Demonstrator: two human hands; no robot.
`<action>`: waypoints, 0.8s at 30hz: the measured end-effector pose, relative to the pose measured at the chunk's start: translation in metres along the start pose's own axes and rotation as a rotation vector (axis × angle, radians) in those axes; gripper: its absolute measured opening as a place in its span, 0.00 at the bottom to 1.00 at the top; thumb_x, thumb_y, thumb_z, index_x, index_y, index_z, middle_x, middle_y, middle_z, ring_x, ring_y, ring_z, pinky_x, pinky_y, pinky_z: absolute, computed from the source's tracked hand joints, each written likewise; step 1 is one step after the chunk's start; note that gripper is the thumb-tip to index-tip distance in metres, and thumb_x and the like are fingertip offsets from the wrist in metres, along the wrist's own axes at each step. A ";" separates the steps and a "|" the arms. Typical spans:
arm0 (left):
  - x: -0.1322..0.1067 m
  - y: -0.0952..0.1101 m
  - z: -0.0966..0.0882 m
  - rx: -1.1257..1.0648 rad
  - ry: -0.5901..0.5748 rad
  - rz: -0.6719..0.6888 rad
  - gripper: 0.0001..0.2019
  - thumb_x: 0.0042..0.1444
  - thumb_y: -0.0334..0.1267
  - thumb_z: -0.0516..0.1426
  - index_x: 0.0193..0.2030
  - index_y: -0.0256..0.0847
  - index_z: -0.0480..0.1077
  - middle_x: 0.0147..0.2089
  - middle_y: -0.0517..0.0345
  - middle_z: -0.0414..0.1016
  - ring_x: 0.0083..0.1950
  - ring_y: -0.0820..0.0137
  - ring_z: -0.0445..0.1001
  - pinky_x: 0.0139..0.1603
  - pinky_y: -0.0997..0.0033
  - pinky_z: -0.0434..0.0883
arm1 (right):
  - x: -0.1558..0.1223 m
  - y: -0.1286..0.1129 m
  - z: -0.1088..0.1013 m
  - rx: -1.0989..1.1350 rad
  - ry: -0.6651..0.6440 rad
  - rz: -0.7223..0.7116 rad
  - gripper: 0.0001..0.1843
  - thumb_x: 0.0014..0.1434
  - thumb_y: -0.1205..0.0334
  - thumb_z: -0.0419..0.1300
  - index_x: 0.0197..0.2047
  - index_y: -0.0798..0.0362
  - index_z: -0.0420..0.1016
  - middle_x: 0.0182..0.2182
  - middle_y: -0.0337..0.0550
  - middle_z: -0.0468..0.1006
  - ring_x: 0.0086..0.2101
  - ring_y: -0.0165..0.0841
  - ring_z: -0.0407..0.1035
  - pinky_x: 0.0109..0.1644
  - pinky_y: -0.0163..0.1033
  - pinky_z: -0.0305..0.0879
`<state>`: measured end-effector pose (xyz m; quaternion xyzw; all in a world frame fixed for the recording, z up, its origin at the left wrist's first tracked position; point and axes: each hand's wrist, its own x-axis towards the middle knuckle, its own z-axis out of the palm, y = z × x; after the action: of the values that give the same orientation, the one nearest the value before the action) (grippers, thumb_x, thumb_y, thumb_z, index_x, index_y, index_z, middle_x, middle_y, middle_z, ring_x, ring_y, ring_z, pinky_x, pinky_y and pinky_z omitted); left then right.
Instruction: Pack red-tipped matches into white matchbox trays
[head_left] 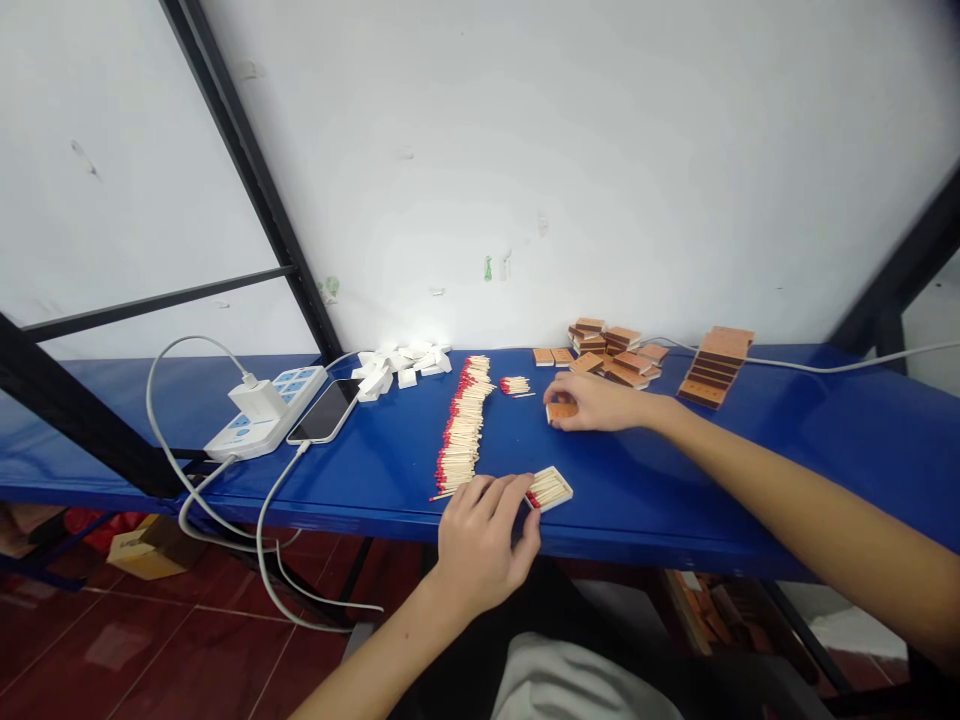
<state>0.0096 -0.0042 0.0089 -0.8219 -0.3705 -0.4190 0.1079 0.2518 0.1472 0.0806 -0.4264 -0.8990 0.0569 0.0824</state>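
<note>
My left hand (484, 535) is at the front edge of the blue table, its fingers closed on the left end of a white matchbox tray (568, 489) that holds several red-tipped matches (550, 487). Farther back, my right hand (596, 402) grips a brown matchbox (562, 411) between thumb and fingers, low over the table. A long row of loose matches (463, 425) lies to the left of both hands. Behind the row's right side sits a small bunch of matches (515, 385).
White empty trays (401, 366) are heaped at the back left. Brown matchboxes (619, 350) pile up at the back, with flat brown sleeves (716, 367) to their right. A phone (325, 411), a power strip (259, 425) and white cables occupy the left side of the blue table (810, 440).
</note>
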 end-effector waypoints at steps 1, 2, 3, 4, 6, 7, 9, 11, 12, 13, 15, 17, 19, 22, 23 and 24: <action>0.000 0.000 0.000 -0.002 -0.001 -0.011 0.15 0.64 0.34 0.56 0.56 0.39 0.68 0.47 0.53 0.81 0.43 0.62 0.74 0.44 0.60 0.73 | -0.001 -0.006 -0.004 0.052 -0.066 -0.022 0.22 0.55 0.48 0.65 0.47 0.53 0.77 0.41 0.46 0.78 0.38 0.37 0.72 0.41 0.38 0.66; 0.000 0.000 0.000 -0.004 0.000 -0.021 0.15 0.64 0.34 0.56 0.57 0.39 0.67 0.47 0.53 0.80 0.43 0.61 0.74 0.44 0.60 0.73 | -0.003 -0.011 -0.008 0.158 -0.170 -0.027 0.24 0.53 0.47 0.66 0.47 0.54 0.77 0.38 0.45 0.78 0.35 0.36 0.71 0.37 0.37 0.65; -0.001 0.000 0.000 -0.006 0.001 -0.030 0.16 0.64 0.35 0.56 0.58 0.39 0.67 0.47 0.53 0.80 0.43 0.61 0.74 0.45 0.60 0.72 | -0.004 -0.016 -0.012 0.256 -0.276 -0.034 0.25 0.52 0.46 0.67 0.47 0.55 0.77 0.35 0.44 0.79 0.33 0.35 0.70 0.35 0.37 0.64; -0.001 0.000 0.000 -0.009 0.001 -0.040 0.16 0.64 0.35 0.56 0.58 0.39 0.66 0.47 0.53 0.80 0.44 0.61 0.74 0.45 0.60 0.72 | -0.005 -0.021 -0.015 0.320 -0.344 -0.040 0.26 0.50 0.46 0.69 0.46 0.55 0.77 0.34 0.43 0.78 0.32 0.34 0.69 0.35 0.37 0.63; 0.000 0.000 0.000 -0.011 -0.001 -0.059 0.16 0.64 0.36 0.56 0.58 0.39 0.66 0.47 0.52 0.80 0.44 0.61 0.74 0.45 0.60 0.72 | -0.007 -0.027 -0.020 0.400 -0.427 -0.074 0.27 0.46 0.47 0.72 0.45 0.55 0.78 0.34 0.42 0.78 0.33 0.34 0.68 0.36 0.37 0.62; 0.000 0.000 0.000 -0.012 -0.001 -0.067 0.16 0.64 0.36 0.56 0.58 0.39 0.66 0.47 0.52 0.79 0.43 0.61 0.74 0.45 0.60 0.72 | -0.008 -0.029 -0.021 0.418 -0.448 -0.095 0.27 0.45 0.47 0.73 0.45 0.55 0.78 0.34 0.42 0.78 0.34 0.34 0.67 0.37 0.37 0.62; 0.000 0.001 0.000 -0.010 0.000 -0.076 0.16 0.64 0.37 0.56 0.57 0.39 0.66 0.46 0.52 0.79 0.43 0.61 0.74 0.45 0.60 0.72 | -0.009 -0.033 -0.021 0.440 -0.484 -0.136 0.28 0.43 0.47 0.74 0.45 0.54 0.78 0.36 0.41 0.77 0.35 0.34 0.67 0.38 0.36 0.61; 0.001 0.001 0.000 -0.002 -0.002 -0.078 0.15 0.64 0.37 0.57 0.56 0.39 0.67 0.45 0.52 0.79 0.44 0.61 0.75 0.45 0.60 0.72 | -0.009 -0.035 -0.019 0.449 -0.506 -0.168 0.29 0.43 0.47 0.74 0.45 0.54 0.78 0.37 0.41 0.77 0.36 0.34 0.66 0.39 0.36 0.61; 0.000 0.002 0.000 0.003 -0.007 -0.079 0.15 0.63 0.37 0.57 0.56 0.39 0.67 0.45 0.52 0.79 0.44 0.61 0.75 0.45 0.60 0.72 | -0.010 -0.037 -0.017 0.455 -0.508 -0.181 0.30 0.43 0.47 0.75 0.46 0.54 0.77 0.37 0.41 0.76 0.36 0.34 0.66 0.39 0.37 0.61; 0.000 0.002 0.000 0.010 -0.011 -0.081 0.15 0.63 0.37 0.56 0.56 0.39 0.67 0.45 0.52 0.79 0.44 0.61 0.75 0.45 0.60 0.72 | -0.009 -0.038 -0.015 0.469 -0.505 -0.191 0.31 0.42 0.47 0.75 0.46 0.55 0.77 0.37 0.40 0.76 0.36 0.34 0.66 0.39 0.37 0.61; 0.000 0.002 0.000 0.023 -0.014 -0.083 0.14 0.63 0.37 0.56 0.55 0.40 0.68 0.44 0.52 0.78 0.43 0.61 0.74 0.44 0.60 0.72 | -0.009 -0.040 -0.012 0.512 -0.489 -0.200 0.34 0.42 0.47 0.75 0.49 0.55 0.75 0.36 0.40 0.74 0.36 0.34 0.66 0.40 0.37 0.62; 0.000 0.002 0.000 0.029 -0.011 -0.082 0.14 0.63 0.37 0.56 0.55 0.40 0.68 0.44 0.53 0.78 0.42 0.61 0.74 0.44 0.61 0.72 | -0.008 -0.040 -0.010 0.552 -0.466 -0.201 0.37 0.42 0.48 0.75 0.52 0.56 0.72 0.36 0.39 0.73 0.36 0.34 0.66 0.40 0.38 0.63; 0.000 0.002 0.001 0.028 -0.007 -0.085 0.14 0.63 0.37 0.56 0.55 0.40 0.68 0.44 0.53 0.78 0.42 0.61 0.74 0.44 0.61 0.71 | -0.008 -0.040 -0.009 0.568 -0.446 -0.206 0.37 0.43 0.49 0.75 0.53 0.56 0.71 0.36 0.39 0.72 0.36 0.34 0.66 0.40 0.38 0.63; 0.001 0.003 0.001 0.021 -0.007 -0.092 0.14 0.62 0.37 0.56 0.54 0.40 0.68 0.43 0.53 0.78 0.42 0.61 0.74 0.43 0.61 0.71 | -0.007 -0.039 -0.009 0.566 -0.448 -0.232 0.35 0.44 0.49 0.75 0.52 0.55 0.72 0.37 0.40 0.72 0.37 0.34 0.66 0.41 0.38 0.63; 0.001 0.003 0.001 0.018 -0.006 -0.094 0.14 0.61 0.36 0.56 0.54 0.40 0.68 0.43 0.53 0.78 0.42 0.61 0.74 0.43 0.61 0.71 | -0.007 -0.039 -0.009 0.566 -0.451 -0.242 0.34 0.45 0.49 0.75 0.52 0.55 0.73 0.37 0.40 0.73 0.37 0.34 0.66 0.42 0.38 0.63; 0.001 0.003 0.001 0.015 -0.005 -0.096 0.14 0.61 0.36 0.56 0.54 0.40 0.68 0.44 0.53 0.78 0.42 0.61 0.74 0.43 0.61 0.71 | -0.007 -0.040 -0.009 0.566 -0.453 -0.250 0.34 0.45 0.49 0.75 0.51 0.56 0.73 0.37 0.40 0.73 0.37 0.34 0.66 0.42 0.38 0.63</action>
<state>0.0126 -0.0052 0.0100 -0.8035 -0.4128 -0.4188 0.0930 0.2279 0.1167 0.0958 -0.2503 -0.8882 0.3852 0.0026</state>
